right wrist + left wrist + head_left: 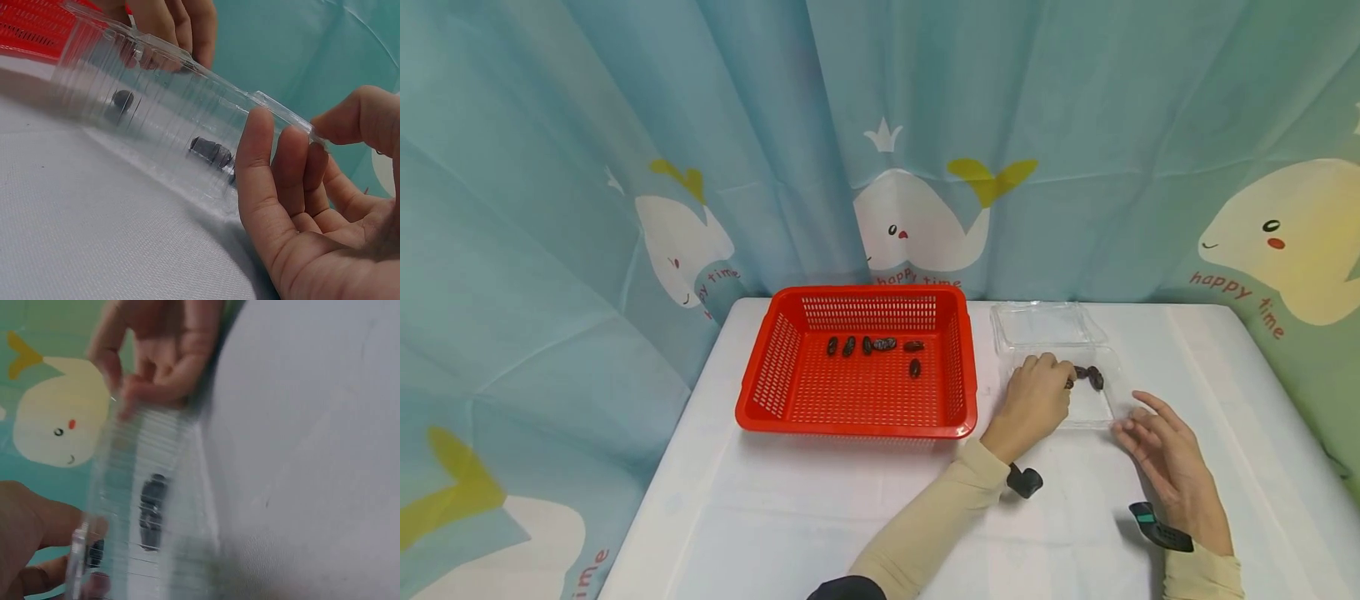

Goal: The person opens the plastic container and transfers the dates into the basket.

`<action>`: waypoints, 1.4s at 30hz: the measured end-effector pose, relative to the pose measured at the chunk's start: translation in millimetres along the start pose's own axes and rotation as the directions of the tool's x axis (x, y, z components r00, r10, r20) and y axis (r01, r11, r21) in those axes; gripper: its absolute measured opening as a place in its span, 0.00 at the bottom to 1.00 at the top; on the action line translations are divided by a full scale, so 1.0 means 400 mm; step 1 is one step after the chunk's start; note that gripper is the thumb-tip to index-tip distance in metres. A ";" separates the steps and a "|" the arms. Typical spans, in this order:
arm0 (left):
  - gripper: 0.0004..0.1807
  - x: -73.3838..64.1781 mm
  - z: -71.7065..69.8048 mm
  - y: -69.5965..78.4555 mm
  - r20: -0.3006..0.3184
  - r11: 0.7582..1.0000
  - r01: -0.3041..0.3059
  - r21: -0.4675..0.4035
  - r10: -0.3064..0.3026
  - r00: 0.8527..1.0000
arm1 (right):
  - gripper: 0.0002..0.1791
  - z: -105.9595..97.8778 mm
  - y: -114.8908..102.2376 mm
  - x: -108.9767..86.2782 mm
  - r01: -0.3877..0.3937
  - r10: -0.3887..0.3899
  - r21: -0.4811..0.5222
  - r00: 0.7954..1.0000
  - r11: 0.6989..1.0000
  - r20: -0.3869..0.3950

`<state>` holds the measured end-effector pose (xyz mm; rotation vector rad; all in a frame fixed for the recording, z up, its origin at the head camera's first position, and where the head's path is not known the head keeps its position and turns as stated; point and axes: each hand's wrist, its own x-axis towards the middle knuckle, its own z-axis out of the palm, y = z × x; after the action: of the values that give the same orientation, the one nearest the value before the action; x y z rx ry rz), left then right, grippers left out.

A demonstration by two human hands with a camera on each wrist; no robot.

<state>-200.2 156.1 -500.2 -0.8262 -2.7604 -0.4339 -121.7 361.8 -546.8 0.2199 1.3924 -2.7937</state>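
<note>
My left hand (1037, 398) reaches down into a clear plastic box (1093, 423) with its lid (1041, 323) folded back. Thumb and fingers pinch a dark brown date (95, 554), seen through the box wall in the left wrist view. Two more dates (1096, 378) lie close together in the box, right of those fingers. At the box's front right corner, my right hand (1168, 454) grips the rim (284, 112), thumb on the top edge and fingers against the outer wall. The right wrist view shows another dark date (122, 100) near the box's left end.
A red plastic basket (857, 430) stands left of the box, with several dates (848, 346) spread over its floor, mostly toward the back. Both stand on a white-covered table (820, 517). A blue curtain (760, 125) printed with whales hangs right behind.
</note>
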 end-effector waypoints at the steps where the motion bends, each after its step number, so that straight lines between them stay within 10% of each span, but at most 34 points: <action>1: 0.10 -0.006 -0.003 -0.001 -0.001 0.999 -0.001 -0.053 0.001 1.000 | 0.22 0.000 0.000 0.000 0.000 0.000 0.002 1.000 1.000 0.003; 7: 0.10 -0.034 -0.021 -0.006 0.026 0.941 -0.003 -0.338 0.013 1.000 | 0.21 0.001 0.000 0.000 -0.003 0.003 0.009 1.000 1.000 0.008; 19: 0.10 -0.100 -0.088 -0.001 0.016 0.796 -0.080 -0.599 0.112 0.994 | 0.20 -0.002 0.000 0.000 -0.027 0.026 -0.011 0.999 1.000 -0.038; 25: 0.11 -0.132 -0.131 -0.024 0.065 0.720 -0.027 -0.693 0.100 0.993 | 0.21 -0.001 0.000 0.001 -0.025 0.025 -0.003 0.999 1.000 -0.031; 34: 0.12 -0.155 -0.182 -0.080 0.205 0.471 0.150 -0.869 0.068 0.976 | 0.22 0.001 -0.001 0.002 -0.026 0.026 0.019 0.999 0.999 -0.021; 42: 0.12 -0.164 -0.232 -0.142 0.257 0.419 0.202 -0.885 0.077 0.963 | 0.22 0.000 0.000 0.000 -0.016 0.016 0.028 1.000 0.999 -0.001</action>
<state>-166.6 46.3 -445.6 -0.9984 -2.6062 -2.1341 -121.5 361.8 -546.9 0.2327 1.3464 -2.8021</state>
